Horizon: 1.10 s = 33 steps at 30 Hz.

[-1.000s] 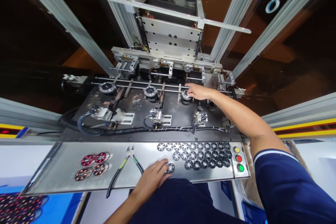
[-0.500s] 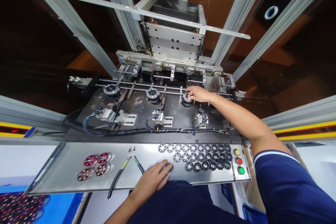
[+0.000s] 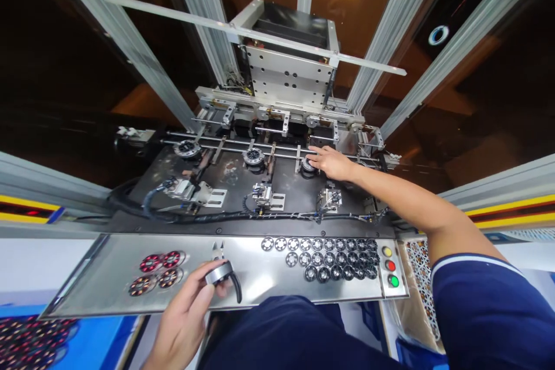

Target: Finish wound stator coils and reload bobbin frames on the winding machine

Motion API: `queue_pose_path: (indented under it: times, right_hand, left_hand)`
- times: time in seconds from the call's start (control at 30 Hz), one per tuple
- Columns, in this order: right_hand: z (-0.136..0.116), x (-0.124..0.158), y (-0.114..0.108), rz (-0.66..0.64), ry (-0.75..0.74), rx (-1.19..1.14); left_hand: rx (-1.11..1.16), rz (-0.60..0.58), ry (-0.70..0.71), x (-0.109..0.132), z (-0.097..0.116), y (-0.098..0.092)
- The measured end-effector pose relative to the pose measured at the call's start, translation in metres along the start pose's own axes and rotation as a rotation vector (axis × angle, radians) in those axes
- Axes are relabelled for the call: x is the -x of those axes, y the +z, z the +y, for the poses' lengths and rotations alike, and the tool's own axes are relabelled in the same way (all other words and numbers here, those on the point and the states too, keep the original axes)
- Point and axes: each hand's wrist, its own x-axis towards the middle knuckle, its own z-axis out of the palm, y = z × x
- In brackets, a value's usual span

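My left hand (image 3: 186, 312) is raised over the front edge of the steel tray (image 3: 108, 266), its fingers closed on a round black stator core (image 3: 219, 272). Just behind that core lie black-handled pliers (image 3: 225, 266). My right hand (image 3: 332, 163) reaches far into the winding machine and presses with curled fingers on a stator (image 3: 309, 165) seated on the rightmost fixture. What the fingers grip there is partly hidden. Two other fixtures (image 3: 253, 156) (image 3: 187, 148) to the left also carry stators.
Several bare black stators (image 3: 329, 254) lie in rows on the right of the tray. Wound copper-and-red stators (image 3: 158, 270) lie at the left. Yellow, red and green buttons (image 3: 390, 266) stand at the tray's right end. A blue bin (image 3: 39, 341) sits lower left.
My left hand lifted a stator core from the tray and moved left, over the pliers. My right hand stayed on the rightmost fixture. The view tilted slightly.
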Motion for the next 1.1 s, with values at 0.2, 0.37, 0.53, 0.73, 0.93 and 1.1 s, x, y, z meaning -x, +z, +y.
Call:
queue_pose_path:
  times: [0.2,0.37,0.53,0.73,0.93,1.1]
  right_hand:
    - [-0.119,0.005,-0.040,0.363,-0.153,-0.161]
    - [-0.239,0.029,-0.041,0.599,-0.403,-0.363]
    - [-0.267,0.039,-0.027,0.713,-0.322,-0.578]
    - [-0.275,0.049,-0.008,0.974,-0.194,-0.475]
    - [-0.270,0.071,-0.021,0.624,-0.067,-0.842]
    - [-0.254,0.068,-0.028,0.263,-0.180,-1.074]
  left_hand:
    - [-0.291,-0.186,0.414,-0.023,0.056,-0.021]
    - [-0.308,-0.230,0.535,-0.026,0.081,-0.034]
    - [-0.178,-0.266,0.439,-0.020,0.078,-0.035]
    - [0.189,-0.271,0.154,-0.018,0.081,-0.013]
    - [-0.177,-0.250,0.563,-0.023,0.074,-0.018]
    - [-0.285,-0.300,0.802,-0.028,0.081,-0.024]
